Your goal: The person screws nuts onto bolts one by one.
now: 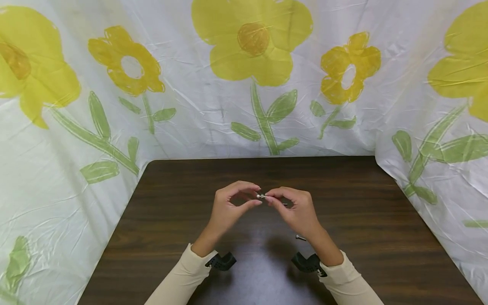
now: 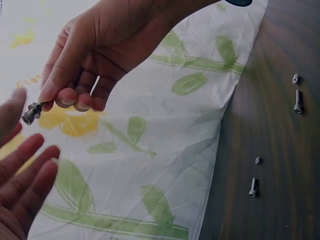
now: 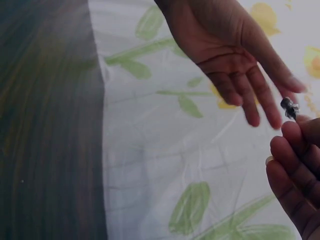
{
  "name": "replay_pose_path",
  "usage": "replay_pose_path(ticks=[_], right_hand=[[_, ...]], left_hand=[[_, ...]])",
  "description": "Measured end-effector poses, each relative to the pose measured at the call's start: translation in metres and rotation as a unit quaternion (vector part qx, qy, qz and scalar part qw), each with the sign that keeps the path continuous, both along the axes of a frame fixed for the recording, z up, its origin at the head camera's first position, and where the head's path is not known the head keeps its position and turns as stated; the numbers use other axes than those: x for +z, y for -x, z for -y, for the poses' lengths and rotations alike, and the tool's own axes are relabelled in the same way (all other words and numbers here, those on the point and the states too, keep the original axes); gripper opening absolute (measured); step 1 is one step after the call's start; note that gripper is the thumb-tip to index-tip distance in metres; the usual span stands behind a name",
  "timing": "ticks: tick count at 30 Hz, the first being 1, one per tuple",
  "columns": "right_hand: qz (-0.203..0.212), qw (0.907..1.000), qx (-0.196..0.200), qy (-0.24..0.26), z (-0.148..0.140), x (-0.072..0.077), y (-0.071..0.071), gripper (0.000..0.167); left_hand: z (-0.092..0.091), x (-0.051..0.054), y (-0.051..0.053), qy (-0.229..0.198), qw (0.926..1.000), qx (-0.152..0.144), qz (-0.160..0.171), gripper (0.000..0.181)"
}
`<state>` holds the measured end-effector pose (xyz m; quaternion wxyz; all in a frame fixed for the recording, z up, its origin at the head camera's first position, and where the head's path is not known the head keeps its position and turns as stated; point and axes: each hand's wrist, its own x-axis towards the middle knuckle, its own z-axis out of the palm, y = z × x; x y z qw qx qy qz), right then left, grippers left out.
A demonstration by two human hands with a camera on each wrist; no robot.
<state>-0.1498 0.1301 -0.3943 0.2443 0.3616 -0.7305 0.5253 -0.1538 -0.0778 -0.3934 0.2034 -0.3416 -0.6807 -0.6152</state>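
Note:
My right hand (image 1: 295,207) pinches a small metal bolt (image 2: 31,115) between thumb and index finger, holding it up above the table. The bolt's round head points toward my left hand (image 1: 230,207). A wider ring or nut sits around the bolt just behind the head; which of the two I cannot tell. The left thumb and fingers are spread on either side of the bolt head, with a gap showing in the head view. In the right wrist view the bolt (image 3: 288,106) stands out past the right fingertips, and its shank is mostly hidden by them.
On the dark wooden table (image 1: 171,220) lie a larger bolt (image 2: 298,102) with a nut (image 2: 296,79), and a smaller bolt (image 2: 253,188) with a small nut (image 2: 258,160). A white flowered cloth (image 1: 183,118) hangs around the table's back and sides.

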Motion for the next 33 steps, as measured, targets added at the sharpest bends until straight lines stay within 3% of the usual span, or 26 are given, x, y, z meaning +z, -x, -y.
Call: replay_pose_path(ticks=[5, 14, 19, 26, 33], right_hand=[[-0.008, 1.0000, 0.001, 0.000, 0.000, 0.000, 0.001, 0.022], [-0.010, 0.9999, 0.012, 0.003, 0.001, -0.002, 0.000, 0.023], [-0.005, 0.9999, 0.012, 0.000, 0.001, 0.000, -0.001, 0.017], [-0.008, 0.9999, 0.013, 0.002, 0.001, 0.000, -0.002, 0.022], [-0.010, 0.9998, 0.015, 0.007, 0.002, 0.001, -0.002, 0.021]], left_hand=[[0.001, -0.001, 0.005, -0.009, 0.9981, -0.021, -0.057, 0.039], [0.000, -0.011, 0.012, 0.012, 0.9967, -0.024, -0.076, 0.029], [-0.002, -0.006, 0.008, 0.016, 0.9970, -0.013, -0.075, 0.029], [-0.004, 0.014, -0.006, 0.022, 0.9983, -0.006, -0.053, 0.022], [-0.007, 0.012, -0.009, 0.031, 0.9993, 0.013, -0.016, 0.013]])
